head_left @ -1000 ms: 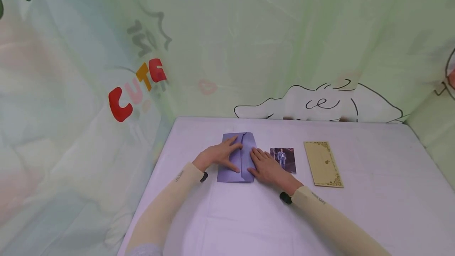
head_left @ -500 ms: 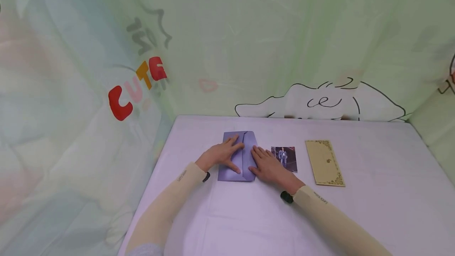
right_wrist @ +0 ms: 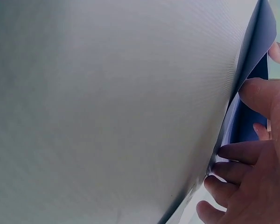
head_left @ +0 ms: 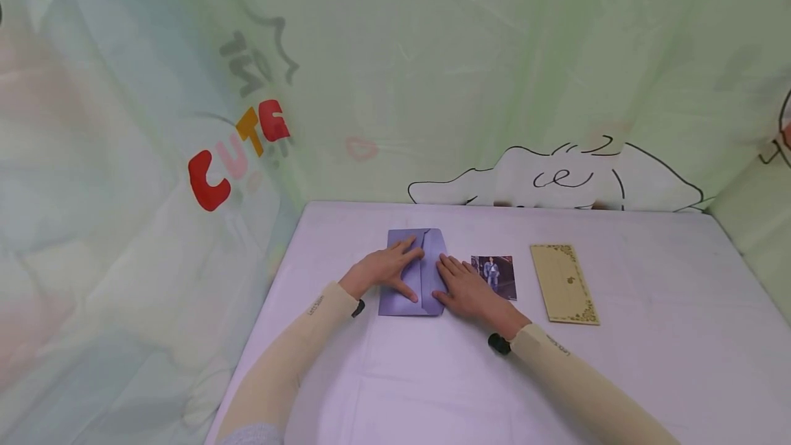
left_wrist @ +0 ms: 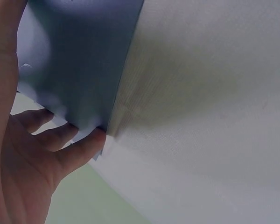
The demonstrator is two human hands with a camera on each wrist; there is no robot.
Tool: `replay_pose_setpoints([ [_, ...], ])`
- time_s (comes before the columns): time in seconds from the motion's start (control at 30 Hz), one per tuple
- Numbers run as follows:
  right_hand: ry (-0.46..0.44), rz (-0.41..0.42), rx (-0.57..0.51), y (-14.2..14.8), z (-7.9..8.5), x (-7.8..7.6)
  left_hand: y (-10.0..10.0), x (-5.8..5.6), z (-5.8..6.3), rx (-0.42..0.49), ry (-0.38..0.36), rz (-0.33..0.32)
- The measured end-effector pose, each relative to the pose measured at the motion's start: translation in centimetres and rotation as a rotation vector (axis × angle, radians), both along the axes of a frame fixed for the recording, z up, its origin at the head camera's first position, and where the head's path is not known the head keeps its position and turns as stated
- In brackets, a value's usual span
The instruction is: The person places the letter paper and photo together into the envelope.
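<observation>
A purple-blue paper envelope [head_left: 397,306] lies on the table, its long flap [head_left: 433,244] folded over along the right side. My left hand [head_left: 382,268] rests on the envelope with fingers and thumb spread. Fingers of my right hand [head_left: 467,292] lie nearly straight on the flap's right edge. In the left wrist view, the left fingertips touch the edge of the envelope [left_wrist: 84,60] near a corner. The right wrist view has the right hand [right_wrist: 256,186] against the flap [right_wrist: 257,44], which stands slightly away from the envelope body there.
Just right of the right hand lies a small photo [head_left: 503,280] of a standing person, partly covered by the fingers. Farther right is a tan card [head_left: 564,285] with a dark ornamental border. The table's cloth [head_left: 426,390] is pale lilac; printed curtains [head_left: 371,74] hang behind and left.
Both hands keep the same places on the envelope. The whole view shifts very slightly; nothing else visibly changes.
</observation>
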State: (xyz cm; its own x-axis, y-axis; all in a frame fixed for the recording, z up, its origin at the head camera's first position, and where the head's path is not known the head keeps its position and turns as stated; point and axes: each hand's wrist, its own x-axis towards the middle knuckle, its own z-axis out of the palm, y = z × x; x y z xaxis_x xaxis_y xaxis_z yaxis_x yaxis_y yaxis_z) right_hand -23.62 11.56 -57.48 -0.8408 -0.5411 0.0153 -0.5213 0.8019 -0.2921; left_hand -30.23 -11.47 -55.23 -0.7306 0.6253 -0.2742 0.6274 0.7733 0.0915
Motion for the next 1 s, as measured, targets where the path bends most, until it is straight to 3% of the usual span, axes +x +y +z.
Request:
replay_pose_setpoints([
  [0.3,0.008,0.001,-0.025,0.3,0.2,0.5,0.1,0.0,-0.4,-0.001,0.005,-0.01],
  [0.5,0.048,0.008,-0.033,0.5,0.0,0.6,0.1,0.3,-0.2,-0.004,0.006,-0.007],
  [1.0,0.045,-0.022,-0.1,1.3,0.7,0.9,0.1,0.2,0.2,0.001,0.007,-0.011],
])
